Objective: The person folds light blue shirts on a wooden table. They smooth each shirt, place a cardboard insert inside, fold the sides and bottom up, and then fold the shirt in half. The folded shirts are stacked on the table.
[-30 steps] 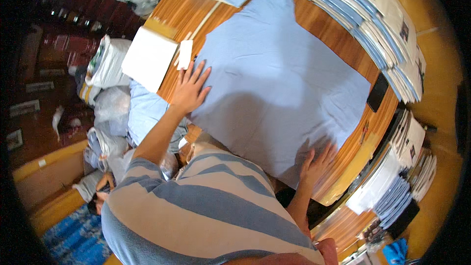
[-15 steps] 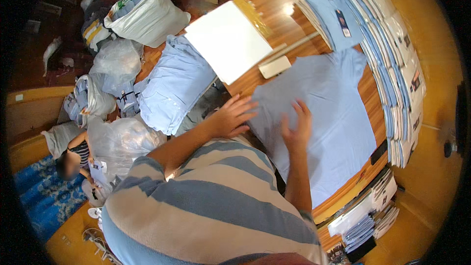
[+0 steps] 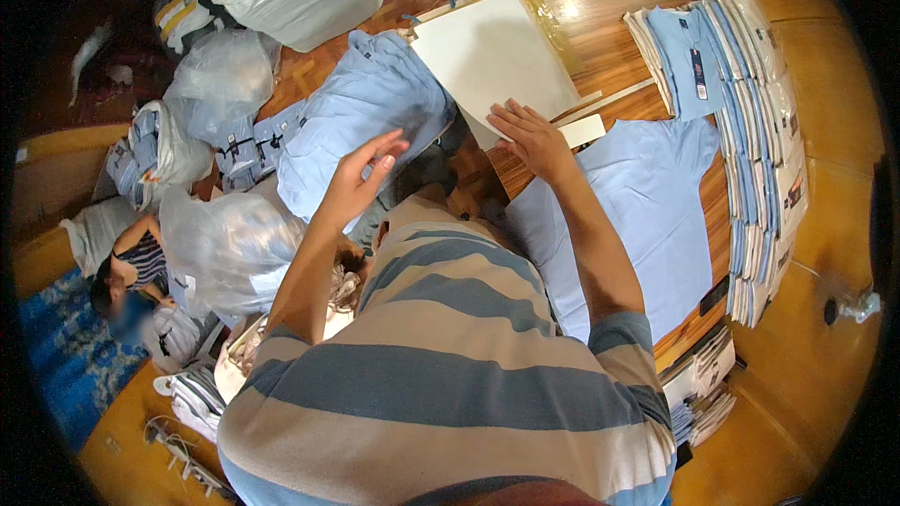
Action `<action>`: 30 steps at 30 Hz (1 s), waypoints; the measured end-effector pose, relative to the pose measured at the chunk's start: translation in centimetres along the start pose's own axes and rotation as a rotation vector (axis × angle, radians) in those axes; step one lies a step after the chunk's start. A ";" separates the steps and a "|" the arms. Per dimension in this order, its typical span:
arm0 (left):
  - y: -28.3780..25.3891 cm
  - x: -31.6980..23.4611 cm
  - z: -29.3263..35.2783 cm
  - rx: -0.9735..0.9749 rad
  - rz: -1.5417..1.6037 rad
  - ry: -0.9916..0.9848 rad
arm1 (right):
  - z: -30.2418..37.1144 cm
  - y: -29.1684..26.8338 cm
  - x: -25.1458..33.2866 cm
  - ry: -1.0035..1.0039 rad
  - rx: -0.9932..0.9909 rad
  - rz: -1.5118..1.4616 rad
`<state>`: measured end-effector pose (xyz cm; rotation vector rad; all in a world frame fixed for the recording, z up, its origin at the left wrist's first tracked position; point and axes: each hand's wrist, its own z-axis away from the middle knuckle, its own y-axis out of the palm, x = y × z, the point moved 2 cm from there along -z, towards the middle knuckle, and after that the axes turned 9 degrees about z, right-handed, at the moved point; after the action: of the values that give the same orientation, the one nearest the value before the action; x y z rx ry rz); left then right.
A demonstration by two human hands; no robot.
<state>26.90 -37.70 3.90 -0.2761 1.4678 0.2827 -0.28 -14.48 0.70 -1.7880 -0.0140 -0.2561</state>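
Observation:
A light blue shirt (image 3: 637, 215) lies spread on the wooden table, its collar end hidden. My right hand (image 3: 534, 141) is over the near corner of a large white board (image 3: 497, 52), fingers stretched out; whether it touches the board I cannot tell. Beside it rests a small white block (image 3: 583, 131), at the shirt's upper edge. My left hand (image 3: 364, 173) is raised near a heap of light blue shirts (image 3: 328, 122) to the left, its fingers extended and nothing visible in them.
Long rows of folded shirts (image 3: 759, 159) line the table's right side, beside a tagged blue shirt (image 3: 682, 56). A thin strip (image 3: 609, 100) lies beyond the block. Clear plastic bags (image 3: 239, 244) and a stuffed white sack (image 3: 314, 0) stand left. Another person (image 3: 141, 262) sits far left.
Both hands have left the spread shirt. My right hand has moved up to the board's corner, and my left hand has gone left toward the shirt heap. The view has shifted.

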 end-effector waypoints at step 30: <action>33.9 2.7 -22.7 0.562 -1.174 0.715 | 62.9 -6.7 23.4 1.974 -1.444 -0.920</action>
<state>-5.98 -13.91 -1.04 -0.7628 1.7363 -1.2647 32.00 44.73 -1.74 -1.7488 0.9520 -3.1451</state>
